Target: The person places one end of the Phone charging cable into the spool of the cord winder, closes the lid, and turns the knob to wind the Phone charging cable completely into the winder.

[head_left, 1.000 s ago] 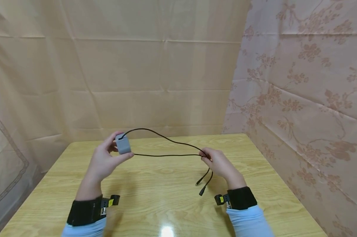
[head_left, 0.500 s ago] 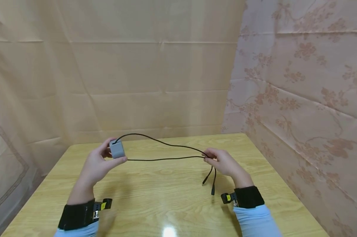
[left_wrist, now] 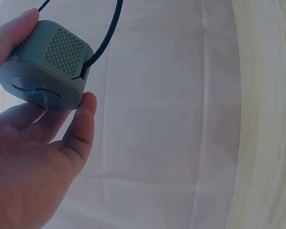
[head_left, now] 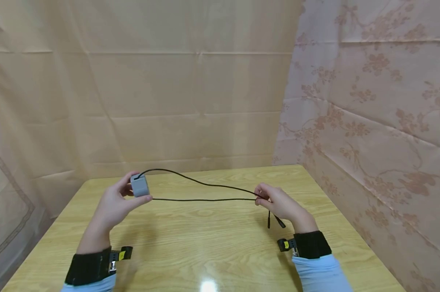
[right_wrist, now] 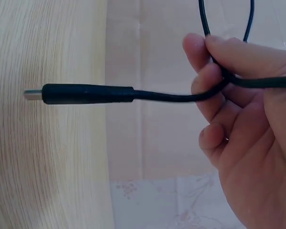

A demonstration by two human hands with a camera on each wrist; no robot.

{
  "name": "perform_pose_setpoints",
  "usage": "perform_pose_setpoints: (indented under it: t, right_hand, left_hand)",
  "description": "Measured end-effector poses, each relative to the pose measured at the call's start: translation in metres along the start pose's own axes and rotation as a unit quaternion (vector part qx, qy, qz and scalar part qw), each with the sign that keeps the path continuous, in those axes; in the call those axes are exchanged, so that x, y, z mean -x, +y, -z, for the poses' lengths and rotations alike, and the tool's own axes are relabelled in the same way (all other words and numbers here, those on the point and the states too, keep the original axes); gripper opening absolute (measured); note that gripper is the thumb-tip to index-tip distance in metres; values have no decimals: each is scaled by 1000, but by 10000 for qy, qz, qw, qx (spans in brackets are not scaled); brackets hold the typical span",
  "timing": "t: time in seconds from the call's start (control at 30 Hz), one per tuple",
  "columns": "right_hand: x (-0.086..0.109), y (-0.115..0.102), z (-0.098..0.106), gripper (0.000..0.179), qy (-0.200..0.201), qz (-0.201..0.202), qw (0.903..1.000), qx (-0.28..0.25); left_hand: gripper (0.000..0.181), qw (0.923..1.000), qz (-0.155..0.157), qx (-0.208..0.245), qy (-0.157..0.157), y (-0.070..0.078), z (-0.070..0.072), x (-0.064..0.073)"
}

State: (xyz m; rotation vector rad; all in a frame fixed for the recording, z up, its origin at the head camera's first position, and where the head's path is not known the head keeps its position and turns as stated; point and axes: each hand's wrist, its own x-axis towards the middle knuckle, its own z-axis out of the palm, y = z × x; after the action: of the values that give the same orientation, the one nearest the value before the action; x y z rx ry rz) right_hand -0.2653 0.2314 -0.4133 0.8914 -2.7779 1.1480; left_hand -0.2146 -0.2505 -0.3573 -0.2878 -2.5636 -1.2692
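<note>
In the head view my left hand [head_left: 112, 206] holds a small grey cable winder [head_left: 140, 186] over the table's left half, thumb on its near side. The left wrist view shows the winder [left_wrist: 47, 69] has rounded corners and a diamond-textured face, with black cable leaving a slot. Two strands of black cable [head_left: 205, 185] span to my right hand [head_left: 283, 207], the far one arched, the near one almost straight. My right thumb and fingers pinch both strands. Below them dangle two short ends; in the right wrist view one plug [right_wrist: 86, 93] has a metal tip.
A pale wood-grain table [head_left: 205, 231] lies under both hands. Behind it hangs a beige cloth [head_left: 183, 97], and a floral cloth [head_left: 373, 105] hangs along the right. Each wrist wears a black band [head_left: 89, 267] with a small camera.
My hands have moved apart, the left hand leftward and the right hand rightward. The cable's far arch has flattened, and the ends hanging below my right hand look shorter in view and swung rightward.
</note>
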Motion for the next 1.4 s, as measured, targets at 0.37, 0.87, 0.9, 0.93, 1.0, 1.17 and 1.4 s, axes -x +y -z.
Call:
perform_pose_setpoints:
  t: [0.37, 0.87, 0.9, 0.93, 1.0, 1.17, 1.4]
  right_hand:
    - [9, 10, 7, 17, -159, -112, 9996, 192]
    - [17, 13, 16, 27, -491, 27, 9963, -711]
    - [17, 12, 17, 27, -548, 49, 9953, -798]
    - [18, 12, 18, 26, -607, 77, 9942, -884]
    - [19, 12, 21, 24, -676, 164, 9932, -934]
    - [23, 16, 28, 17, -486, -51, 9974, -536]
    - [29, 24, 35, 24, -130, -364, 9979, -520]
  left_hand:
    - [82, 9993, 250, 197, -216, -10, 8, 0]
    - [86, 9989, 337, 171, -269, -15, 19, 3]
    - [87, 9989, 350, 170, -272, -15, 19, 4]
    - [87, 9988, 361, 170, -270, -16, 20, 4]
    - [87, 9988, 379, 147, -260, -16, 21, 5]
    - [86, 9990, 391, 29, -231, -17, 22, 6]
    - [86, 9983, 358, 86, -454, -21, 24, 4]
